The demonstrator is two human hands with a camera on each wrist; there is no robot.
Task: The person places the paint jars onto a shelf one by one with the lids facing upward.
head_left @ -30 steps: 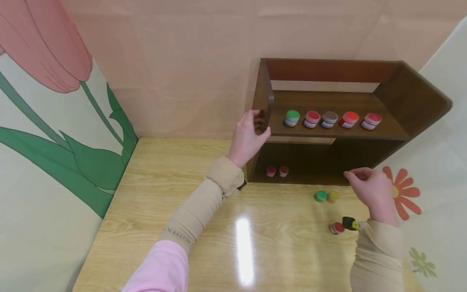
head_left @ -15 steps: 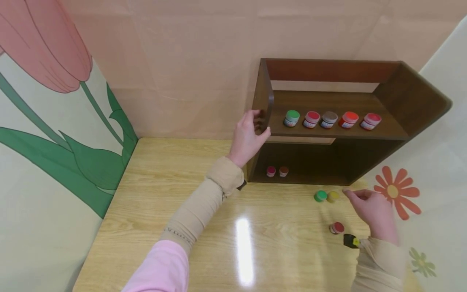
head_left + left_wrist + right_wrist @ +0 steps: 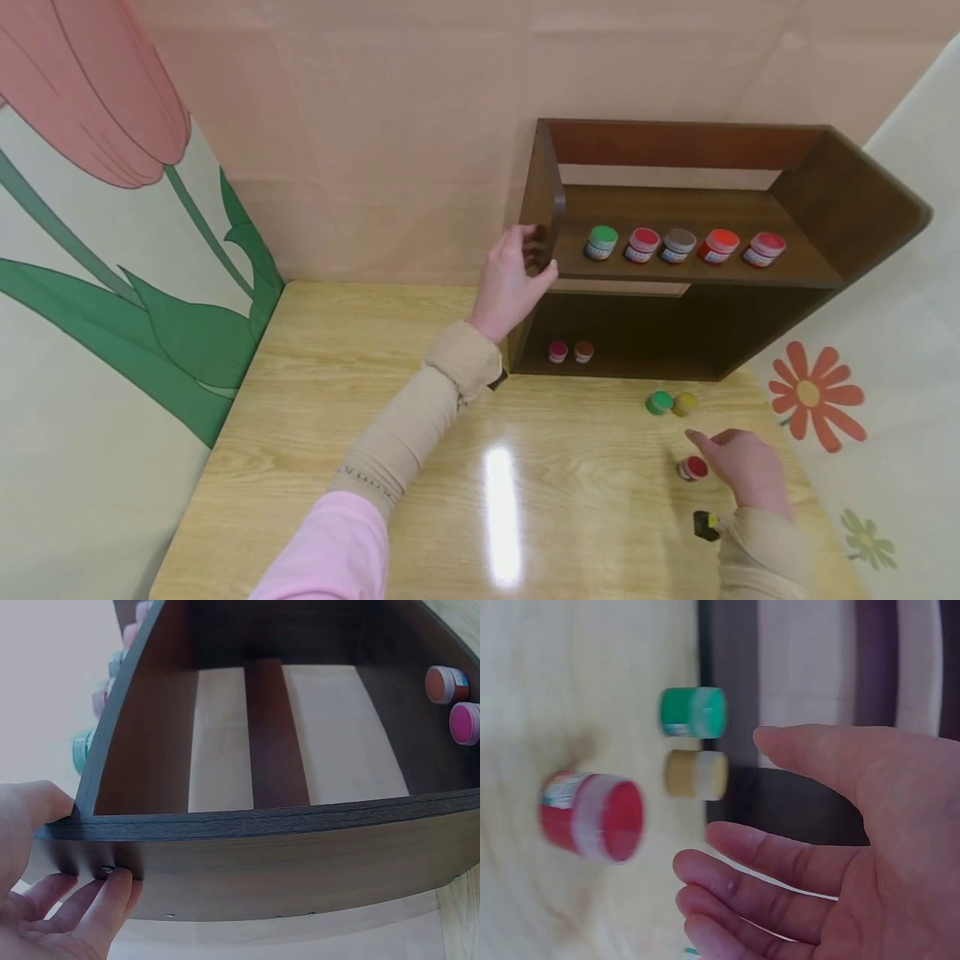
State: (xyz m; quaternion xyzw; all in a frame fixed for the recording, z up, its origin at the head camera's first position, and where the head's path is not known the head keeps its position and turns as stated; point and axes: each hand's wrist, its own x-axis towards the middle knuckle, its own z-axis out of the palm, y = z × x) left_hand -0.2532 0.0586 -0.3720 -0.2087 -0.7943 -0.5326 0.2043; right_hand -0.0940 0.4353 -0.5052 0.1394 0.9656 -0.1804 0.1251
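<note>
My left hand (image 3: 508,283) grips the left side panel of a dark brown wooden shelf (image 3: 542,196); in the left wrist view the thumb lies at the front edge and the fingers (image 3: 109,904) press the outer face. Over the table at the right, my right hand (image 3: 746,468) hangs with thumb and fingers apart and nothing between them. Beside it stands a small paint jar with a red lid (image 3: 693,468). A green paint jar (image 3: 694,712) and a yellow one (image 3: 696,774) stand side by side in front of the shelf, beyond the fingertips.
Several paint jars line the upper board, from a green-lidded jar (image 3: 602,242) to a pinkish-red one (image 3: 765,248). On the lower board, a magenta jar (image 3: 557,352) and a brown jar (image 3: 583,352) stand at the left. The wooden table (image 3: 360,333) meets flower-printed cloth at both sides.
My right hand has drawn back from the shelf's lower right corner, down toward the red jar, and its fingers have spread. The left hand keeps its hold on the panel.
</note>
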